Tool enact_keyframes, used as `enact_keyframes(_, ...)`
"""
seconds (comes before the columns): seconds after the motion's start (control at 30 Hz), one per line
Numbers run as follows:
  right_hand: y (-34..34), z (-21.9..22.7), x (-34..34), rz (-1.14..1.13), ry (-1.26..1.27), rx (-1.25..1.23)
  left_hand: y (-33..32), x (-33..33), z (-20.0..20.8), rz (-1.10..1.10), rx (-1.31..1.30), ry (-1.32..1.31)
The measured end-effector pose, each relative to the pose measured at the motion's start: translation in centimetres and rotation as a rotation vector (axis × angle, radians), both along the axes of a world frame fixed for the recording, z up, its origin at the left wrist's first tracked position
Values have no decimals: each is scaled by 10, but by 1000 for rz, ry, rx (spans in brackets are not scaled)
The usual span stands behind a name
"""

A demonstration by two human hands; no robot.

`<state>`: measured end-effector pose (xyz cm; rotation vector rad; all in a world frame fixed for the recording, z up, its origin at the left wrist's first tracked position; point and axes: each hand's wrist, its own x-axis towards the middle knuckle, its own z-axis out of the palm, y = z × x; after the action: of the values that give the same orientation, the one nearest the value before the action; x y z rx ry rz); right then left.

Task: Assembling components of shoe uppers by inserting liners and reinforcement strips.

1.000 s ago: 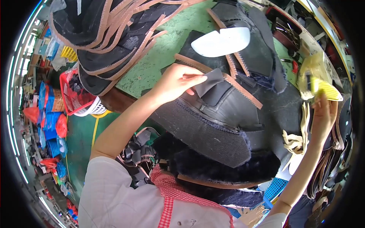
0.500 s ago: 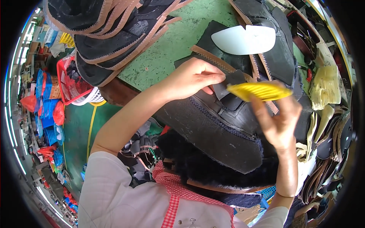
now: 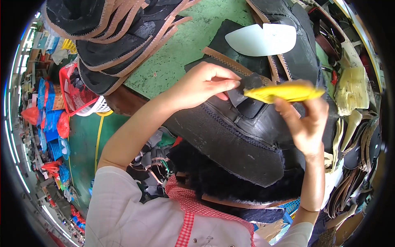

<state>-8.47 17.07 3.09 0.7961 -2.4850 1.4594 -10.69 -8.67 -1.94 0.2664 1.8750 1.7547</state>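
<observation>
My left hand point(image 3: 205, 84) pinches a small dark grey leather flap point(image 3: 242, 88) between thumb and fingers, lifting it off a large black boot upper point(image 3: 234, 140) that lies in front of me. My right hand point(image 3: 304, 123) holds a flat yellow piece point(image 3: 284, 92) by its underside, its tip touching the grey flap. The black upper has a stitched seam and dark fur lining at its near edge.
A white insole-shaped piece point(image 3: 261, 39) lies on more black uppers at the back. A stack of black, tan-edged uppers point(image 3: 111, 37) covers the green table's point(image 3: 181, 41) far left. A red basket point(image 3: 74, 88) stands left; pale yellow pieces point(image 3: 349, 88) and dark soles pile up right.
My right hand came in from the far right with the yellow piece and brought it against the grey flap that my left hand keeps pinched.
</observation>
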Motion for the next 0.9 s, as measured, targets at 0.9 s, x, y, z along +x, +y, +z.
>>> enact_keyframes(0.9, -14, -14, 2, -362, 92, 255, -1, -9, 2, -68, 42, -67)
